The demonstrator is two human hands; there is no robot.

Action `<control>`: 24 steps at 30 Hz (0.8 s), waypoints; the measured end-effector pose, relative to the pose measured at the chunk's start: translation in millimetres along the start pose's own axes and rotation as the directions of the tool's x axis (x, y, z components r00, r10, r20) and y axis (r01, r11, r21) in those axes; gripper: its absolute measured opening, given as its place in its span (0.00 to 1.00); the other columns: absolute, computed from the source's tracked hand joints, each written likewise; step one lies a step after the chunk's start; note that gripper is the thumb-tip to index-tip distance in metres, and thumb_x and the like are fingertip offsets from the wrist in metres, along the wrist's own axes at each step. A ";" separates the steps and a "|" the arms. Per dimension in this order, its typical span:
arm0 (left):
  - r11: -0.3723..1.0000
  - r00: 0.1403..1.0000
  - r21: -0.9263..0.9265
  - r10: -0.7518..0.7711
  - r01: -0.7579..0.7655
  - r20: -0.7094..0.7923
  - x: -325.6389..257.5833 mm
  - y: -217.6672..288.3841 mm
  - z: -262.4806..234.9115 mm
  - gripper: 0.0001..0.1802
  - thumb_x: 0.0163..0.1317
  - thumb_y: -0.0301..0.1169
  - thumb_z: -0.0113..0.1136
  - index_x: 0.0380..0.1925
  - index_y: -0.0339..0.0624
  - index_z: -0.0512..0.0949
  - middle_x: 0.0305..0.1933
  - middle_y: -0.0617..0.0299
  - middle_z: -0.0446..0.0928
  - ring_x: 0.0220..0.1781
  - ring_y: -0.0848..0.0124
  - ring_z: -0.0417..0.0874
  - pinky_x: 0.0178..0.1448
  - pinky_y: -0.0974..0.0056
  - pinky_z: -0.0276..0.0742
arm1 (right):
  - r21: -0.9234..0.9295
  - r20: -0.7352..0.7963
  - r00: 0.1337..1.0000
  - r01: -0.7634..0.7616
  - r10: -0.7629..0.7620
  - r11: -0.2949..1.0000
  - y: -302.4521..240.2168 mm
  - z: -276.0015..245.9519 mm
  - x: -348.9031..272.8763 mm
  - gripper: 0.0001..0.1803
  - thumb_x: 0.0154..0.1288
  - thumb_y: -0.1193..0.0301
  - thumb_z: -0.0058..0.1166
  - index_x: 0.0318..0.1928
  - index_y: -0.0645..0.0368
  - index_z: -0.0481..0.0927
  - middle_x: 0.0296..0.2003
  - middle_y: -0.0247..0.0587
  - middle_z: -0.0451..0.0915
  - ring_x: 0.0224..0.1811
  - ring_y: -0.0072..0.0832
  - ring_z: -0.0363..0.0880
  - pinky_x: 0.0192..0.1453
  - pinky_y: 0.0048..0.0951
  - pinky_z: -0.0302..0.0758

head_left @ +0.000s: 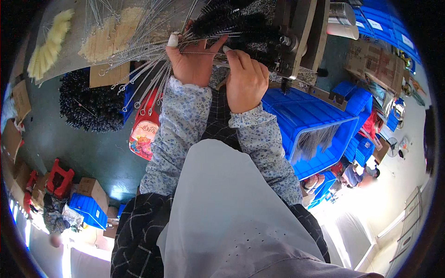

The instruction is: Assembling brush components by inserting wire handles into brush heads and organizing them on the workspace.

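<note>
My left hand (pixel 191 60) grips a thin wire brush (pixel 204 52) at the bench edge, with a taped fingertip up near a fan of wire stems (pixel 143 78). My right hand (pixel 245 78) pinches the same wire just to the right, close to a grey metal machine (pixel 296 32). A bunch of black bristle brush heads (pixel 232 21) lies right above both hands. Both forearms wear blue floral sleeve covers.
Pale yellow brush heads (pixel 48 44) and a pile of black brushes (pixel 90 99) lie at the left. A blue crate (pixel 315 120) holding wires stands to the right, with more blue crates (pixel 384 25) behind. A red patterned bag (pixel 144 129) hangs below the bench.
</note>
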State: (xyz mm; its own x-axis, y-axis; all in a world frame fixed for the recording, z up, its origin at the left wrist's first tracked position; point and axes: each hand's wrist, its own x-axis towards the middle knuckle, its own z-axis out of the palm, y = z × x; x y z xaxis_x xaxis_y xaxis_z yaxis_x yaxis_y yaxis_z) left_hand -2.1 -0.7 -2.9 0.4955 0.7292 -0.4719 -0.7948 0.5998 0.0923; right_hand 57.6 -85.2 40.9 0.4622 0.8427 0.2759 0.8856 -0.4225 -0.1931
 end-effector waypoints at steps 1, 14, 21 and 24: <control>1.000 1.000 -0.002 0.003 -0.003 0.002 -0.4 -1.5 1.4 0.18 0.53 0.43 0.46 0.41 0.48 0.71 0.49 0.59 0.68 0.56 0.63 0.62 0.55 0.36 0.56 | 0.000 -0.002 1.000 0.004 -0.004 1.000 1.9 0.0 0.2 0.16 0.41 0.78 0.48 0.36 0.53 0.74 0.34 0.32 0.74 0.32 0.30 0.73 0.40 0.30 0.66; 0.996 0.996 0.073 0.048 -0.054 0.074 -6.5 -4.0 14.5 0.21 0.54 0.46 0.44 0.42 0.46 0.70 0.50 0.58 0.67 0.55 0.60 0.63 0.56 0.37 0.54 | 0.017 -0.048 0.996 0.079 -0.078 0.997 7.6 -5.5 4.3 0.11 0.44 0.72 0.46 0.33 0.55 0.74 0.29 0.32 0.72 0.29 0.26 0.70 0.39 0.29 0.65; 0.999 0.995 0.053 -0.009 0.003 0.099 -3.4 25.6 9.1 0.24 0.51 0.47 0.48 0.44 0.46 0.69 0.53 0.57 0.66 0.57 0.58 0.61 0.58 0.38 0.51 | 0.098 0.031 0.994 0.103 -0.107 0.990 -17.6 -23.1 9.2 0.13 0.47 0.72 0.43 0.37 0.55 0.73 0.32 0.34 0.73 0.34 0.28 0.71 0.40 0.30 0.65; 0.969 0.966 0.244 -0.105 0.046 0.237 -0.8 62.8 -5.0 0.32 0.50 0.50 0.50 0.52 0.43 0.63 0.57 0.55 0.61 0.59 0.57 0.59 0.63 0.48 0.51 | 0.179 -0.098 0.981 0.182 -0.167 0.967 -47.1 -40.0 9.4 0.13 0.47 0.71 0.45 0.37 0.55 0.72 0.35 0.33 0.72 0.35 0.28 0.71 0.42 0.30 0.66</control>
State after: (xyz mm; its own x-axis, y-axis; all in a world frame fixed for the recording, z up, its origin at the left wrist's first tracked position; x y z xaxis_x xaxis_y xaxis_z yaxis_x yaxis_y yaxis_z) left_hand -54.2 34.8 -1.1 0.6453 0.7193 -0.2572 -0.6618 0.6946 0.2819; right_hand 22.1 -70.7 90.2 0.3105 0.8646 0.3950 0.9321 -0.1955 -0.3048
